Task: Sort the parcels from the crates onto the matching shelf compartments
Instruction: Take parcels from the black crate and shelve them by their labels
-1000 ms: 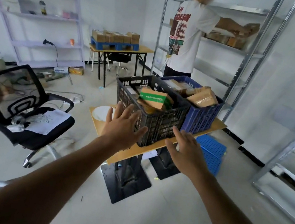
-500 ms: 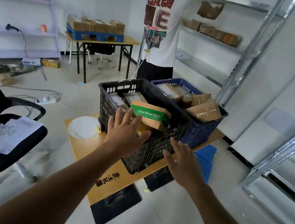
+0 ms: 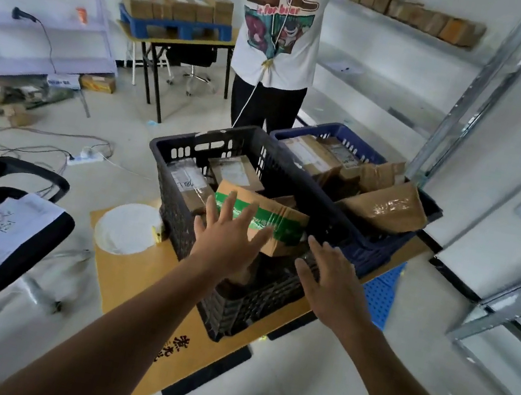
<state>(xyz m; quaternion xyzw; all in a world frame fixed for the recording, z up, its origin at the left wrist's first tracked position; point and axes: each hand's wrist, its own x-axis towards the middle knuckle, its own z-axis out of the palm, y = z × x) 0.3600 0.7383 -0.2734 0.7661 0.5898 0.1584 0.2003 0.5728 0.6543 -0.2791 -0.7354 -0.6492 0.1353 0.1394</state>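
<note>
You have come closer in the last second, so both hands now reach the black crate (image 3: pixel 214 136) on the bench (image 3: pixel 132 282). Your left hand (image 3: pixel 226 243), fingers spread, hovers over the green-banded parcel (image 3: pixel 282 224) lying on top inside the crate. Your right hand (image 3: pixel 335 285), fingers straight and slightly apart, is at the crate's near rim. Nothing is held yet, so the grasp probably comes next.

Perforated matt plastic black crate (image 3: pixel 234 300); brown cardboard parcel (image 3: pixel 270 213) with green band; glossy tape on kraft-paper parcel (image 3: pixel 386 207).
</note>
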